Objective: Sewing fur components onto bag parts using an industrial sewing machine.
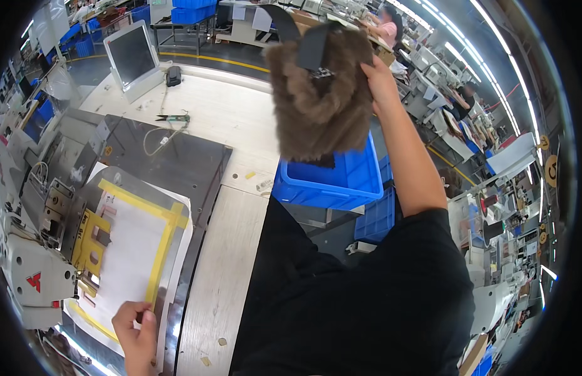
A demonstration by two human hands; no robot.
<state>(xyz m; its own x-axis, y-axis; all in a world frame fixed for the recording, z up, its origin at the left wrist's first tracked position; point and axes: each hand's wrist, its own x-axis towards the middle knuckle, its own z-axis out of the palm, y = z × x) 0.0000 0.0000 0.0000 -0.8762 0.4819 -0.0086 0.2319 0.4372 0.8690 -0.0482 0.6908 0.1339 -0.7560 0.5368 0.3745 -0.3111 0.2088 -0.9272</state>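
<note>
Up over a blue plastic crate (331, 188), my right hand (383, 84) grips the right side of a brown furry bag (322, 119). Dark strap-like pieces (311, 49) stick up from its top, and the bag looks slightly blurred. Low on the left, my left hand (138, 332) is closed, its fingers curled at the lower right corner of a flat template. That template carries white paper (137, 241) edged with yellow tape (158, 269). Whether the curled fingers pinch its edge or a small thing, I cannot make out.
A sewing machine head (37, 276) with a yellow plate (93, 250) stands at the left. Thread snippers (172, 118), a dark small box (173, 76) and a tilted screen (131, 59) are on the white table (228, 100). Other people work farther back.
</note>
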